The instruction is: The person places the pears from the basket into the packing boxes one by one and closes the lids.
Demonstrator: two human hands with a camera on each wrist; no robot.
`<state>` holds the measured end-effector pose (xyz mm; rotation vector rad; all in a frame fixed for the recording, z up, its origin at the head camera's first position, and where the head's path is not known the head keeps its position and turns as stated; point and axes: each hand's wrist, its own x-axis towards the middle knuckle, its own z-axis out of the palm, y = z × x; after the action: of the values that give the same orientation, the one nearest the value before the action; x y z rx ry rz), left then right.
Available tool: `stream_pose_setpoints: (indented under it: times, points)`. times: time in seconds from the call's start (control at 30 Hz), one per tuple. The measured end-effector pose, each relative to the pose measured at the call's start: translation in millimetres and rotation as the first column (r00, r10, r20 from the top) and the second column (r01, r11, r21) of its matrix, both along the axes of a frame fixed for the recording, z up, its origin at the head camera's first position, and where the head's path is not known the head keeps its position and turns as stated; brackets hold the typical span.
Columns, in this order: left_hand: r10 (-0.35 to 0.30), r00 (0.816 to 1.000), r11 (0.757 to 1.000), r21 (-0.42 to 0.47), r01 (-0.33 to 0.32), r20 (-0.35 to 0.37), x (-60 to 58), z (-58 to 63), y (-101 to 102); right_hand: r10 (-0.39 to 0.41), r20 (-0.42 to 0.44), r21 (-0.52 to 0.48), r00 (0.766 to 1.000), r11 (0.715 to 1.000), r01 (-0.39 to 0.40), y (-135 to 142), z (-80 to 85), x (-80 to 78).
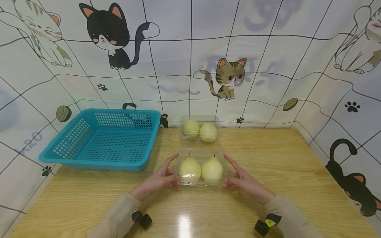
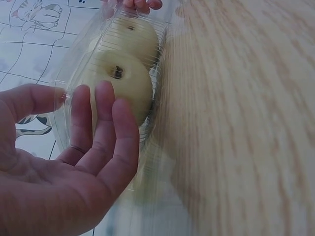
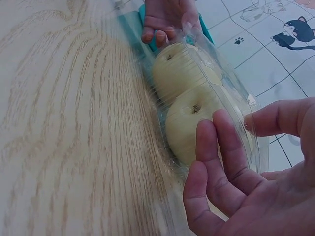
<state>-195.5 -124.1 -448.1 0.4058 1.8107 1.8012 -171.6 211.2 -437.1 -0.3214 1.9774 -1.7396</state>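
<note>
A clear plastic clamshell box [image 1: 201, 152] with two pale yellow pears [image 1: 190, 170] in it stands at the middle of the table, its lid over them. My left hand [image 1: 160, 182] holds the box's left side, my right hand [image 1: 242, 182] its right side. In the left wrist view the thumb is at the box's rim and the bent fingers [image 2: 104, 128] lie along its wall. The right wrist view gives a mirrored grip, with the thumb at the rim and curled fingers [image 3: 229, 152] by the near wall. Both pears show their dark blossom ends there.
Behind it, against the back wall, sits a second clear box [image 1: 194, 136] with two more pears [image 1: 208, 131]. A blue perforated plastic basket [image 1: 104, 164] stands at the back left. Cat-patterned sheeting [image 1: 175, 59] encloses the wooden table [image 1: 268, 158] at the back and sides.
</note>
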Motion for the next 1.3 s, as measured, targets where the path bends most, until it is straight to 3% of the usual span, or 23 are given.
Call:
stream_pose_setpoints:
  times: [0.67,1.3]
  points:
    - [-0.004,1.000,0.999,-0.034,0.003,-0.020,-0.4,4.6,1.5,-0.019,0.038,0.106,0.999,0.994,0.015,-2.9,14.8,-4.9]
    - [-0.010,1.000,0.998,-0.065,0.008,-0.028,-0.9,6.3,1.3,0.111,0.055,0.059,0.992,0.992,-0.115,8.9,13.8,-8.9]
